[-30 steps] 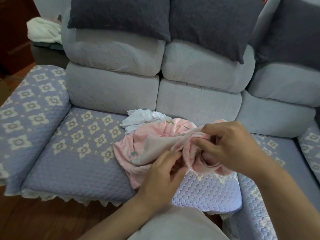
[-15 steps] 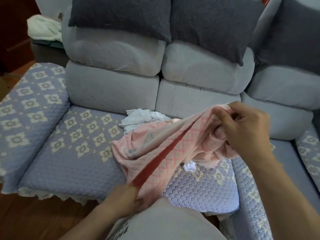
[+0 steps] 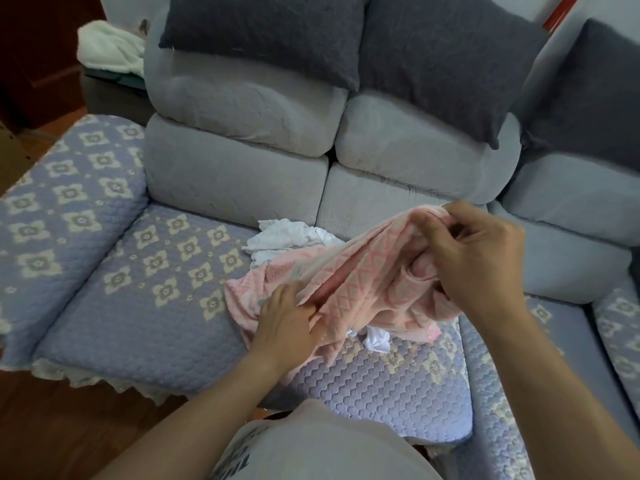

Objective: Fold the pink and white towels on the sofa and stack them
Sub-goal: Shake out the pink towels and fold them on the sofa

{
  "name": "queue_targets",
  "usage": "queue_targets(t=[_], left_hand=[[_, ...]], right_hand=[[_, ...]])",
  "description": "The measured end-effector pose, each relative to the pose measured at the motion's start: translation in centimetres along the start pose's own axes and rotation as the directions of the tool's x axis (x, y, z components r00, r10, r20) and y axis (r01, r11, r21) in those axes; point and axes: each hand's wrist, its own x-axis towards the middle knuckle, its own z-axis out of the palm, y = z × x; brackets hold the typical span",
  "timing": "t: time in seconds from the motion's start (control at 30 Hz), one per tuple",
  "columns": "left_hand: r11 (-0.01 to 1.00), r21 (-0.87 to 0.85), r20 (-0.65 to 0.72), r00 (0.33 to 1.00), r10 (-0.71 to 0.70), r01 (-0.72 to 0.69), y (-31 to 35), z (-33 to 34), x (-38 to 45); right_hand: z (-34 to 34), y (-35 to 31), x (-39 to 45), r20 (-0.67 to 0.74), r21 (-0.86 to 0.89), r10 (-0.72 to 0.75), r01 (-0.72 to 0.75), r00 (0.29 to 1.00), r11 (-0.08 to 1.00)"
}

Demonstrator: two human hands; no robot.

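Note:
A pink towel [image 3: 367, 282] with a diamond weave hangs bunched over the sofa seat [image 3: 138, 306]. My right hand [image 3: 481, 261] pinches its upper edge and lifts that end above the seat. Lower on the left, my left hand [image 3: 287, 323] grips the towel's near edge against the cushion. A crumpled white towel [image 3: 287, 237] lies behind the pink one, toward the backrest. A small piece of white cloth [image 3: 377, 341] shows under the pink towel's lower right part.
Grey back cushions [image 3: 242, 174] and dark pillows [image 3: 263, 32] line the back of the sofa. The patterned armrest [image 3: 62, 202] is at the left. A white fluffy cloth [image 3: 110, 46] lies on a side table beyond it. Wooden floor [image 3: 69, 427] runs in front.
My left hand has slid from the seat's front edge up along the pink towel toward the middle. My right hand stays raised, holding the upper end.

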Motion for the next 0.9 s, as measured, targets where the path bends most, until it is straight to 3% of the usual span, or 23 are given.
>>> queue_targets(t=[0.17, 0.2, 0.4, 0.47, 0.53, 0.67, 0.77, 0.83, 0.9], left_hand=[[0.954, -0.150, 0.258, 0.942, -0.217, 0.261, -0.1, 4.2, 0.1], [0.935, -0.207, 0.247, 0.940, -0.234, 0.287, -0.3, 4.8, 0.0], [0.942, -0.231, 0.136, 0.966, -0.218, 0.245, -3.8, 2.4, 0.7], [0.927, -0.295, -0.005, 0.970, -0.245, 0.233, -6.6, -1.8, 2.8], [0.940, -0.301, -0.230, 0.945, -0.234, 0.160, -9.4, -7.9, 6.4], [0.993, -0.118, -0.540, 0.839, -0.071, 0.009, -9.1, -24.7, 13.4], [0.975, 0.119, -0.704, 0.676, 0.218, -0.190, -5.7, -35.0, 16.3], [0.901, 0.326, -0.666, 0.606, 0.435, -0.287, -4.2, -38.4, 17.4], [0.771, 0.502, -0.500, 0.596, 0.628, -0.392, -3.4, -38.3, 17.7]], right_hand=[[-0.3, -1.0, 1.5, -0.081, 0.047, 0.124, -0.120, 0.989, 0.992], [-0.4, -1.2, 2.0, -0.100, 0.051, 0.130, -0.125, 0.986, 0.991], [-1.5, -0.1, 7.3, -0.251, 0.025, 0.161, -0.160, 0.955, 0.987], [-2.4, 0.9, 10.0, -0.297, -0.039, 0.139, -0.158, 0.945, 0.987], [-3.9, 1.6, 13.2, -0.361, -0.088, 0.120, -0.161, 0.925, 0.983], [-8.7, 0.0, 20.0, -0.513, -0.079, 0.078, -0.138, 0.855, 0.987], [-12.9, -2.4, 24.3, -0.638, -0.076, 0.039, -0.113, 0.769, 0.991], [-15.1, -3.0, 26.5, -0.720, -0.054, 0.045, -0.121, 0.692, 0.991], [-16.3, -2.2, 27.6, -0.772, -0.051, 0.054, -0.146, 0.634, 0.988]])
